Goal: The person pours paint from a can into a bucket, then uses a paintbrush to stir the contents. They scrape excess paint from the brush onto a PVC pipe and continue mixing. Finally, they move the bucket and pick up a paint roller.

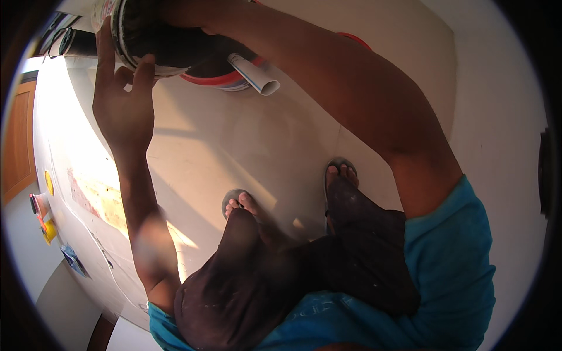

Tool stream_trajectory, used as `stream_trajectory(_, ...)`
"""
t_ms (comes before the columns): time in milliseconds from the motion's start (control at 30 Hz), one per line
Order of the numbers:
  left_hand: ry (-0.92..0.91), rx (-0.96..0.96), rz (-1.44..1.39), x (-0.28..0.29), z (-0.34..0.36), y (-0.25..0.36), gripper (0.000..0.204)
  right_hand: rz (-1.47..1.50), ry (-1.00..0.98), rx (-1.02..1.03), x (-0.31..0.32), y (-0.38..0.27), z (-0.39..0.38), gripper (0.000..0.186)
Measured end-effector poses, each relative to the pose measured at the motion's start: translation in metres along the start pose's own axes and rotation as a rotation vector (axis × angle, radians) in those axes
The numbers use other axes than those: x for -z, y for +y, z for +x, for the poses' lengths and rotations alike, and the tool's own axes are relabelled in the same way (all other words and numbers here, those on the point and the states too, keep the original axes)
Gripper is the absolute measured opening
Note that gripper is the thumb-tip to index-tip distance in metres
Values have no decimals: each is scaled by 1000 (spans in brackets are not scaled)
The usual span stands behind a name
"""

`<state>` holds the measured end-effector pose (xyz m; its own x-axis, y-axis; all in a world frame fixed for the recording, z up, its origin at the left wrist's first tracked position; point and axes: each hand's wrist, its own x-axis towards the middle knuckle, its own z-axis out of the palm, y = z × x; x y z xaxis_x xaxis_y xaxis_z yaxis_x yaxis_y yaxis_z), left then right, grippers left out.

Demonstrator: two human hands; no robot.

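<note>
Our left hand [126, 93] is clamped on the rim of a tipped, pale-rimmed round bucket with a dark inside [117, 29], just beyond its palm; our right hand [184, 13] is inside the mouth, fingers hidden, so can't tell if it's gripping. Looks like we're mid-work in there; next move calls for a firm left hold and clearance from the white plastic pipe [253, 73] over the red-rimmed round bucket [213, 81], nearer us than the right hand.

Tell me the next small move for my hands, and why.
I'd suggest firming your left hand against the tipped bucket: its mouth faces sideways near the red-rimmed bucket, only your left hand visibly holds the rim, and your right hand reaches inside.
</note>
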<state>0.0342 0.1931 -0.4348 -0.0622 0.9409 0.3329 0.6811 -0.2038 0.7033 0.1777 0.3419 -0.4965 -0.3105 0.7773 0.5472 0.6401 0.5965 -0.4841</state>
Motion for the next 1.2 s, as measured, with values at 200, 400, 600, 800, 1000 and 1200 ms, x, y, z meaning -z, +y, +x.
stream_trajectory(200, 38, 39, -176, -4, -5, 7, 75, 904, 70, -729, 20, -42, -8, 32)
stream_trajectory(400, 92, 176, -452, -4, -1, -11, 78, 1249, -129, -794, 98, -49, -51, 22)
stream_trajectory(600, 114, 227, -618, -9, -3, -23, 74, 1150, -53, -541, 200, -7, -126, 30)
stream_trajectory(800, 113, 201, -572, -12, -11, -43, 72, 313, -171, -239, 208, 12, -174, 30)
stream_trajectory(1000, 153, 202, -598, -8, 10, -32, 74, 19, -404, 198, 186, 37, -151, 40)
stream_trajectory(1200, 229, 165, -614, -12, -1, -1, 87, 27, -438, 109, 195, 38, -170, 39)
